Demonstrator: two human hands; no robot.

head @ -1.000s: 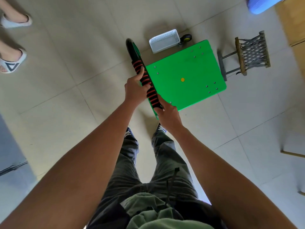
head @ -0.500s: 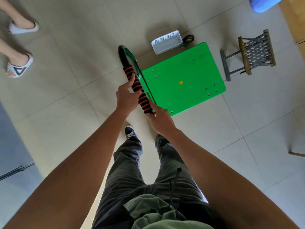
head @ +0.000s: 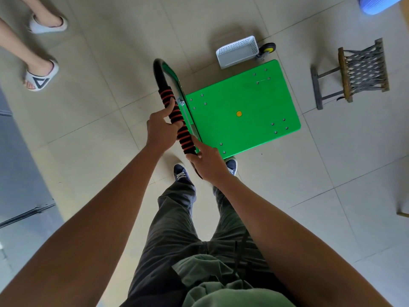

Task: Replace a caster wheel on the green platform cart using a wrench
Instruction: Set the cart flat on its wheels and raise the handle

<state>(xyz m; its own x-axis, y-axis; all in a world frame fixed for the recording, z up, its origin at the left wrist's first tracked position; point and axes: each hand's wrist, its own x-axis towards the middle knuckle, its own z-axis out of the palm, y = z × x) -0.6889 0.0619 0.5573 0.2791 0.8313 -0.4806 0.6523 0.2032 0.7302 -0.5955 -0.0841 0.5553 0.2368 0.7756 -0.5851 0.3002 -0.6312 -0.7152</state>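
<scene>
A person stands over the green cart (head: 241, 109) on the tiled floor, left hand (head: 160, 129) wrapped around the padded handle (head: 176, 117), right hand (head: 207, 161) gripping its lower end. A spare wheel (head: 266, 49) and white basket (head: 238, 51) lie just beyond the deck; no wrench shows. Tipping the cart risks striking them, or the handle folding onto fingers.

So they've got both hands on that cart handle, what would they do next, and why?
Probably tip the green cart onto its side or back. Both the left hand and right hand grip the handle, the deck lies flat, hiding its wheels, and a spare caster waits beside the white basket.
</scene>
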